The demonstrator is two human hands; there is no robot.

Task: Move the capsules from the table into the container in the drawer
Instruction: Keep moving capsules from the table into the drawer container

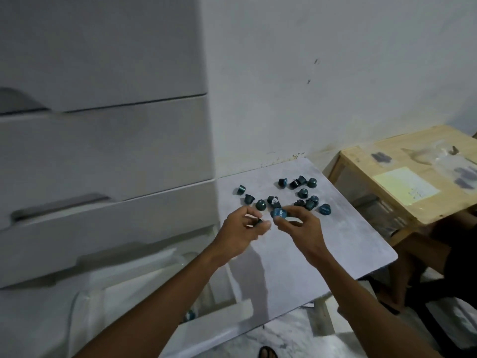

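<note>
Several dark teal capsules [302, 193] lie scattered on the far part of a small grey table [335, 244]. My right hand [299, 226] hovers over the table's middle and pinches one blue-topped capsule [278, 213] between thumb and fingers. My left hand [242, 228] is just left of it, fingers curled around a dark capsule [259, 221] that is mostly hidden. Below left, an open white drawer [222, 321] holds a clear container [134, 288], blurred, with something teal [190, 316] low inside.
A white drawer unit [103, 151] with shut upper drawers fills the left. A wooden box [402, 182] with papers on top stands to the right of the table. The white wall is right behind the table. A sandalled foot [268, 352] shows at the bottom.
</note>
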